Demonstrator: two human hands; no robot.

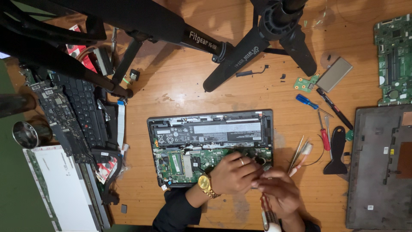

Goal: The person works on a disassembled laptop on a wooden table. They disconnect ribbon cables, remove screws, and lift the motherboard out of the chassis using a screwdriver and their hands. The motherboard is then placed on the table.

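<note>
— Over at nine o'clock, what's piled up?

— A loose keyboard (83, 109) with a bare board (56, 116) lying on it, a screen panel (64, 189) below, and a small metal cup (25, 134).

— And at the centre?

— The opened laptop (210, 144), just above my hands. Its bottom cover is already off, so the long black battery (214, 131) and the green board below it show. Both are in place yet, so I judge the strip-down is only begun.

— Which way does it lie?

— Its long axis runs nine to three, battery edge toward twelve, the green board's edge toward me at six.

— Your hands?

— They meet at the laptop's five o'clock corner. My left hand (234, 174), with the gold watch (206, 184), has its fingers curled down on the board. My right hand (279, 191) touches it fingertip to fingertip and seems to grip a red-and-white tool (269, 215); what the tips pinch, I cannot tell.

— At three o'clock?

— Tweezers (297, 152), a toothbrush (301, 158), red screwdriver (324, 135), blue screwdriver (307, 101), a black pry tool (337, 150), then a grey cover (380, 167).
</note>
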